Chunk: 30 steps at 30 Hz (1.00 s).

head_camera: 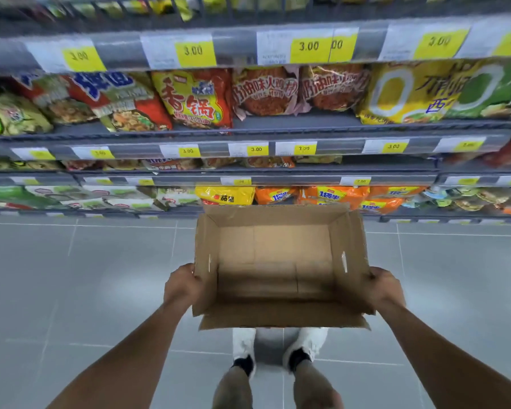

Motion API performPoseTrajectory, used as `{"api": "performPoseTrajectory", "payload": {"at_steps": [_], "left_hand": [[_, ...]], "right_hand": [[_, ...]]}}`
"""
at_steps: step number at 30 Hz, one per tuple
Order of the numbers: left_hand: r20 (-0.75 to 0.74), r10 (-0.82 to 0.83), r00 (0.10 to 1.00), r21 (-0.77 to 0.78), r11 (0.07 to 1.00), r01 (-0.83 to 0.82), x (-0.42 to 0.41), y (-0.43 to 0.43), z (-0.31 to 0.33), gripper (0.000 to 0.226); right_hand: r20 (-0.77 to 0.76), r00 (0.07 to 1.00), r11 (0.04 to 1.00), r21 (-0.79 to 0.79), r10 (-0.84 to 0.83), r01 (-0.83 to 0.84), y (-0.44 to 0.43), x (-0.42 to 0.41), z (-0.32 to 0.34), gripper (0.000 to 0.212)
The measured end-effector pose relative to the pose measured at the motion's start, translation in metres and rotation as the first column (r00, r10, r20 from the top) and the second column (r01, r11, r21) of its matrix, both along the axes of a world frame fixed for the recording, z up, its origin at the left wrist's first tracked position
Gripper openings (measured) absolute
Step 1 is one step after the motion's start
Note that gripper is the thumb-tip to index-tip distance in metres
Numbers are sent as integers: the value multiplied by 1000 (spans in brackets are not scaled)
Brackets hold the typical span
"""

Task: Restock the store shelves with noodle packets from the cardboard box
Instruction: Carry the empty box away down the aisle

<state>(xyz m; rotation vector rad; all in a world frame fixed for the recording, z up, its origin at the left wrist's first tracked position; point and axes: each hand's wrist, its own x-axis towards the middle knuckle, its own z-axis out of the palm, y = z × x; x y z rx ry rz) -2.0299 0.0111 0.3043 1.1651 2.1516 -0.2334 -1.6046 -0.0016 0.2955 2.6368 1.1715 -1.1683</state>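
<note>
Spanning the upper half of the view, the store shelves (307,124) run in several grey tiers, each fronted by a rail. Below them lies a floor (101,276) of large grey tiles. The cardboard box (278,252) is held in the air at the centre, in front of the lowest tiers and above the floor, with its top flaps folded outward and its bare bottom panel showing. Noodle packets (195,98) stand in rows on the shelves: red, yellow and green ones on the tier nearest the camera, orange and yellow ones just beyond the box's far edge. The left hand (182,287) grips the box's left side and the right hand (385,287) grips its right side; both arms are stretched forward, and the fingers are hidden behind the cardboard. Two white shoes (244,343) stand on the tiles directly under the box's near flap. Yellow price labels (194,51) are clipped along the shelf rails, the clearest of them reading 3.00.
</note>
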Motion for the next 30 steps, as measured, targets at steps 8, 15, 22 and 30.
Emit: {"api": "performPoseTrajectory", "payload": {"at_steps": [8, 15, 22, 30], "left_hand": [[210, -78, 975, 181, 983, 40, -15, 2, 118, 19], [422, -118, 899, 254, 967, 8, 12, 14, 169, 19], [513, -245, 823, 257, 958, 125, 95, 19, 189, 36], [687, -276, 672, 175, 961, 216, 276, -10, 196, 53]], "right_hand": [[-36, 970, 957, 157, -241, 244, -35, -16, 119, 34], [-107, 924, 879, 286, -367, 382, -87, -13, 179, 15], [-159, 812, 735, 355, -561, 578, -165, 46, 196, 31], [-541, 503, 380, 329, -674, 864, -295, 155, 213, 27]]}}
